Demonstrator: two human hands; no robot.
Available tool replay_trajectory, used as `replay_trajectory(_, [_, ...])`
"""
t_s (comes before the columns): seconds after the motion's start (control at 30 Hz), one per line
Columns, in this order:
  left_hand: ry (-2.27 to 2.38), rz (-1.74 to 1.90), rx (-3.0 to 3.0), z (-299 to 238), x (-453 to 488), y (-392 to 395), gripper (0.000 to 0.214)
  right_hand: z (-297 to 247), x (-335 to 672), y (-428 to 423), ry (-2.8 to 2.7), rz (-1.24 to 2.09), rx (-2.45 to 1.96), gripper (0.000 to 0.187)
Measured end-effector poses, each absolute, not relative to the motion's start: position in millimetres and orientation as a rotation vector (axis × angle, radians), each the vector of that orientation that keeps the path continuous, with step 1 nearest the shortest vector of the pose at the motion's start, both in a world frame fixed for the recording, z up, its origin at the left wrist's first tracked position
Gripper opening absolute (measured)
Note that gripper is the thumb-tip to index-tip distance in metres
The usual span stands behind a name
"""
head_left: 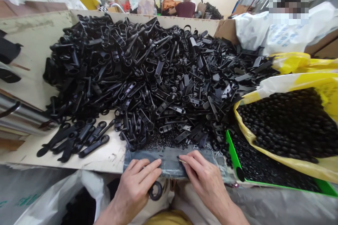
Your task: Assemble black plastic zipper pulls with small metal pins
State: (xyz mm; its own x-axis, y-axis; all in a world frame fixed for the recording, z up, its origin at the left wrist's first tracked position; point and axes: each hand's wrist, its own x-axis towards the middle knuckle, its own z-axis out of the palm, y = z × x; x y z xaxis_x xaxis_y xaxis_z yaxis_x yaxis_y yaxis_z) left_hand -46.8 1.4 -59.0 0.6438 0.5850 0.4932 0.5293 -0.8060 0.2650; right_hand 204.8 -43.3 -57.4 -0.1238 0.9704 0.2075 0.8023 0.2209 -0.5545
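My left hand [137,184] is closed over a black plastic handle with a ring end [155,191]. The ring sticks out below my fingers; the rest of the piece is hidden under the palm. My right hand [203,174] rests at the right of the grey work pad [169,161], thumb and forefinger pinched together. A thin pale sliver with a dark tip [182,161] shows at those fingertips, too small to name. Just beyond both hands lie small dark bits and silvery pins [195,146], at the foot of a large heap of black plastic parts [132,66].
Several ring-ended black handles [92,144] lie on the table at left. A green tray [233,158] of small black pieces and a yellow bag [253,139] of round black parts stand at right. A white sack [89,186] is low at left. Several people sit beyond the wooden board.
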Motion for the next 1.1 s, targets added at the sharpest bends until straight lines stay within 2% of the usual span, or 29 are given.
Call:
replay_trajectory(0.13, [1.082,0.97,2.52,-59,-40,8,0.043,-52,201,-35,-1.898,0.503,-1.587,0.026])
replay_trajectory(0.23, [1.259,0.861,2.43,-59,-28,18,0.031,-46,196,-30,-1.862,0.547,-1.558,0.024])
replay_trajectory(0.43, [1.419,0.687,2.34,-59,-11,27,0.041,-42,189,-29,-1.801,0.579,-1.519,0.023])
replay_trajectory(0.67, [1.396,0.733,2.052,-58,-16,26,0.025,-37,175,-22,-1.692,0.685,-1.49,0.022])
replay_trajectory(0.8, [1.327,0.801,1.785,-54,-20,22,0.017,-36,163,-13,-1.498,0.939,-1.514,0.018])
replay_trajectory(0.93, [1.331,0.833,1.434,-48,-20,22,0.025,-40,150,-7,-1.306,1.146,-1.385,0.021])
replay_trajectory(1.1, [1.267,0.785,1.069,-36,-17,27,0.044,-41,142,-3,-1.392,0.981,-1.291,0.018])
